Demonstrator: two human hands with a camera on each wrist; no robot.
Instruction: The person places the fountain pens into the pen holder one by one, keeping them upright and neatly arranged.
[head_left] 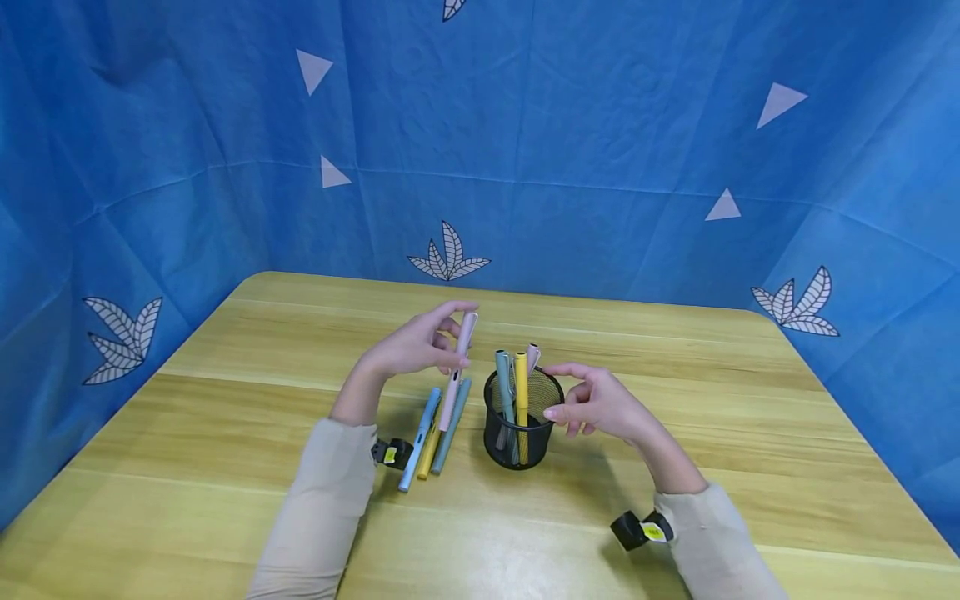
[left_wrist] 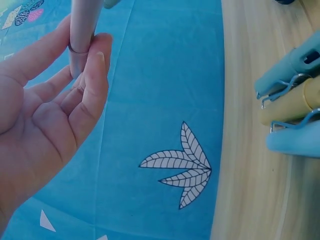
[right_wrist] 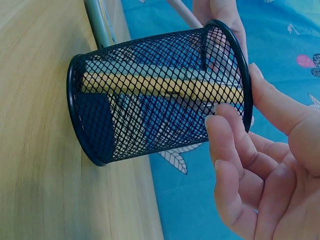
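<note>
My left hand (head_left: 412, 342) pinches a pale pink pen (head_left: 452, 396) near its capped upper end, holding it upright and slightly tilted above the table pens. In the left wrist view the pink pen (left_wrist: 85, 25) sits between thumb and fingers. To its right stands a black mesh pen holder (head_left: 492, 432). Inside it are a grey-green pen (head_left: 502, 375), a yellow pen (head_left: 521, 379) and a pink pen (head_left: 533, 356). My right hand (head_left: 603, 404) holds the holder's rim at the right side; thumb and fingers touch the mesh holder (right_wrist: 125, 145) in the right wrist view.
On the wooden table (head_left: 225, 417), left of the holder, lie a light blue pen (head_left: 420, 442), a yellow pen (head_left: 430, 450) and a grey-green pen (head_left: 452, 429) side by side. A blue patterned curtain (head_left: 585, 125) hangs behind the table.
</note>
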